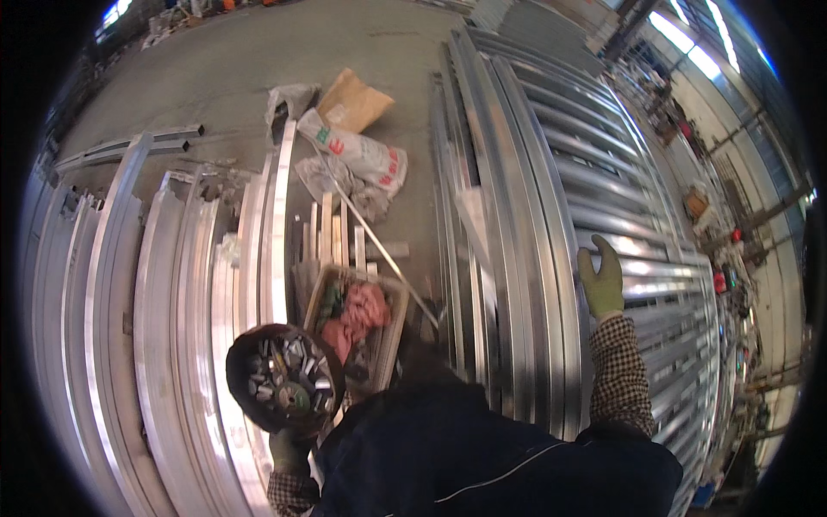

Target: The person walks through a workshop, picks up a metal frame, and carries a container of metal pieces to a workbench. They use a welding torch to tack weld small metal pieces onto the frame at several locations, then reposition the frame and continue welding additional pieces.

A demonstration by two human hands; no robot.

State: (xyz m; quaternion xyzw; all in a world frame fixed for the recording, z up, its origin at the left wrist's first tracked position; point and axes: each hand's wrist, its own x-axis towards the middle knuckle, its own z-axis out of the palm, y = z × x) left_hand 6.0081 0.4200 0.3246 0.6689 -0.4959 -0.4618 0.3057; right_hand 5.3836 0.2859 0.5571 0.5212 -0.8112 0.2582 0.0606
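Note:
My left hand [291, 452], in a green glove, grips the near side of a dark round bucket [234, 372]; its fingers are mostly hidden beneath the rim. Many small cut metal pieces [297, 362] fill the bucket, with a greenish disc [295, 396] among them. Over to the right, my gloved right hand [603, 280] is open, thumb and fingers apart, holding nothing. It hovers over or rests on the edge of a stack of shiny metal frames [551, 258]; whether it touches them I cannot tell.
Long silvery metal profiles [112, 319] lie in rows on the left. A plastic crate [394, 332] with pink cloth [366, 306] sits between the stacks, crossed nearby by a thin rod [375, 237]. White sacks [362, 155] and brown paper [351, 99] lie on the floor beyond.

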